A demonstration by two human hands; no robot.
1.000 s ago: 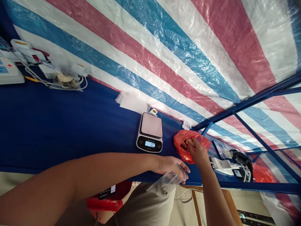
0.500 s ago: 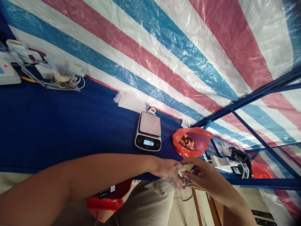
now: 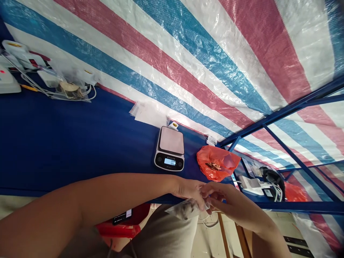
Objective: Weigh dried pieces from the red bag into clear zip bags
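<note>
My left hand (image 3: 188, 189) pinches the mouth of a small clear plastic bag (image 3: 185, 209) at the near edge of the blue table (image 3: 67, 143); the bag hangs over my lap with pale pieces inside. My right hand (image 3: 223, 200) meets it at the bag's opening, fingers curled against the plastic. Just beyond my hands an orange plastic bag (image 3: 217, 163) lies open on the table with brownish pieces inside. A small digital scale (image 3: 170, 148) stands to its left, its pan bare and display lit.
Flat clear bags (image 3: 149, 113) lie behind the scale. White devices and cables (image 3: 40, 77) sit at the far left. A striped tarp (image 3: 188, 53) backs the table. Blue frame bars (image 3: 285, 114) rise on the right, with gadgets (image 3: 266, 182) below. A red stool (image 3: 118, 227) stands under the table.
My right hand came out of the orange bag with pale pieces and moved to the clear bag's mouth. The pieces are now inside the clear bag. The orange bag has slumped.
</note>
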